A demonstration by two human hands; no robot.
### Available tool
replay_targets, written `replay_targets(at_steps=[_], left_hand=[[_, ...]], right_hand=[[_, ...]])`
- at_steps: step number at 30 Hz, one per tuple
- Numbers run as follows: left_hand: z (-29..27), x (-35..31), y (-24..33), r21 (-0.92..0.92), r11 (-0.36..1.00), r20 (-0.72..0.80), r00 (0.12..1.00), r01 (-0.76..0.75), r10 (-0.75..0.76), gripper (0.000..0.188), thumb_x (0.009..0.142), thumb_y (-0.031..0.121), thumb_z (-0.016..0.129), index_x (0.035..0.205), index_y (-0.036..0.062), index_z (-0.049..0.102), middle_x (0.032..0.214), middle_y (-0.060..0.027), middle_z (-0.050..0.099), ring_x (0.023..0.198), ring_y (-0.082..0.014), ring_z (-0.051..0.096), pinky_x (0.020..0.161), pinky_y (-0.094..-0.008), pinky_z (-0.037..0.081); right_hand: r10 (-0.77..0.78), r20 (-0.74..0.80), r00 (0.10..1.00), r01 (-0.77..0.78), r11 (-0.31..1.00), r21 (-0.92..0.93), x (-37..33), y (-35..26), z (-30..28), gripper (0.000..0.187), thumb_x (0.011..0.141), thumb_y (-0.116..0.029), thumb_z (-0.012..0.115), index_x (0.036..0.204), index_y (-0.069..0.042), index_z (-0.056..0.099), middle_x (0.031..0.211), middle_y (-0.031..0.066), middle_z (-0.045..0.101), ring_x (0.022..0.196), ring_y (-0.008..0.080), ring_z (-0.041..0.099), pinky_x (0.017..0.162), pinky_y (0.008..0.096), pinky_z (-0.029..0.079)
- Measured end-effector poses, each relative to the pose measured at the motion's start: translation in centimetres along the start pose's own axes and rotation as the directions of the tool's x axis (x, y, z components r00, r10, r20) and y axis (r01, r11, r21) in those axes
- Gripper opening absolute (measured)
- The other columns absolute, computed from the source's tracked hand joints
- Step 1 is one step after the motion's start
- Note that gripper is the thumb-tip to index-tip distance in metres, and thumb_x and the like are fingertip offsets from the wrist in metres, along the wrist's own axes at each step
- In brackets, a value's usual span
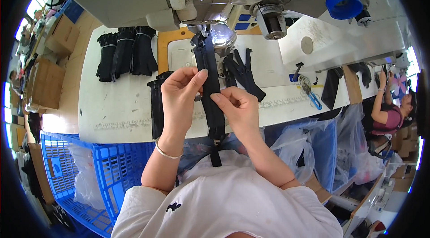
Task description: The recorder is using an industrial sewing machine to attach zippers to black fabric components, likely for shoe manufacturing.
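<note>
A long black zipper (208, 74) runs from under the sewing machine's presser foot (204, 31) toward me, down over the table's front edge. My left hand (181, 92) pinches its left edge between thumb and forefinger. Lower down, my right hand (239, 108) grips the right edge in a thumb-and-finger pinch. Partly hidden behind my left hand lie more black zippers (156, 108). To the right of the held one, several loose black zippers (245, 74) are fanned out beside the machine bed.
Tied bundles of black zippers (127, 52) lie on the white table (118, 108) at the left. Thread snips (313, 97) with a blue handle sit to the right. Below the table are a blue crate (103, 166) and plastic bags (295, 148). Another person (389, 114) works far right.
</note>
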State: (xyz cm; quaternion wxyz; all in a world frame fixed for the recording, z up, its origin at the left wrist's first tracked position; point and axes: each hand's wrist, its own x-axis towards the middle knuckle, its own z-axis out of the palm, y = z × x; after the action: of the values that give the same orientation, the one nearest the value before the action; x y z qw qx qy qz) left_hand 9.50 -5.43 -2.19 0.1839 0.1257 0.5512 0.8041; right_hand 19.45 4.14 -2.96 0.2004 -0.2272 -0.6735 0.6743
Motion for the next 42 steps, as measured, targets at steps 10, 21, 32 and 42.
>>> replay_targets(at_steps=[10,21,32,42], left_hand=[[0.4,1.0,0.4,-0.09,0.995,0.003,0.999,0.034,-0.033,0.01,0.087,0.011,0.068,0.086,0.0009,0.065,0.071,0.004,0.059,0.06,-0.0016,0.047,0.054,-0.0162,0.036],[1.1,6.8,2.4,-0.063,0.997,-0.027,0.998,0.051,-0.053,0.009,0.082,0.006,0.06,0.076,0.0009,0.062,0.062,-0.0001,0.053,0.052,-0.0069,0.045,0.047,-0.022,0.033],[0.8,10.5,2.2,-0.081,0.994,-0.002,0.997,-0.072,0.073,0.008,0.082,0.005,0.053,0.074,0.0047,0.05,0.063,-0.0028,0.048,0.053,-0.0111,0.047,0.047,-0.0251,0.037],[-4.4,5.6,3.3,-0.035,0.997,-0.09,0.994,-0.07,0.067,0.015,0.091,0.015,0.061,0.084,0.0011,0.062,0.068,0.0046,0.052,0.059,-0.003,0.046,0.051,-0.0213,0.037]], right_hand=[[-0.122,-0.032,0.992,0.121,0.992,-0.048,0.5,-1.7,0.5,0.021,0.087,-0.016,0.069,0.076,0.001,0.062,0.054,-0.0027,0.053,0.049,0.0016,0.043,0.044,0.0205,0.032],[-0.331,-0.05,0.942,0.323,0.939,-0.117,6.0,-3.0,1.3,0.019,0.088,-0.015,0.067,0.078,0.001,0.064,0.054,-0.0029,0.052,0.048,0.0018,0.044,0.044,0.0207,0.034],[-0.104,-0.039,0.994,0.1,0.991,-0.09,2.2,1.8,-2.9,0.016,0.087,-0.014,0.066,0.084,0.001,0.068,0.062,0.0031,0.064,0.053,0.0049,0.055,0.051,0.0204,0.044],[-0.35,-0.108,0.93,0.147,0.628,-0.764,7.5,6.8,-8.2,0.036,0.081,-0.012,0.067,0.116,-0.006,0.059,0.086,0.0085,0.061,0.081,0.0249,0.059,0.076,0.0372,0.046]])
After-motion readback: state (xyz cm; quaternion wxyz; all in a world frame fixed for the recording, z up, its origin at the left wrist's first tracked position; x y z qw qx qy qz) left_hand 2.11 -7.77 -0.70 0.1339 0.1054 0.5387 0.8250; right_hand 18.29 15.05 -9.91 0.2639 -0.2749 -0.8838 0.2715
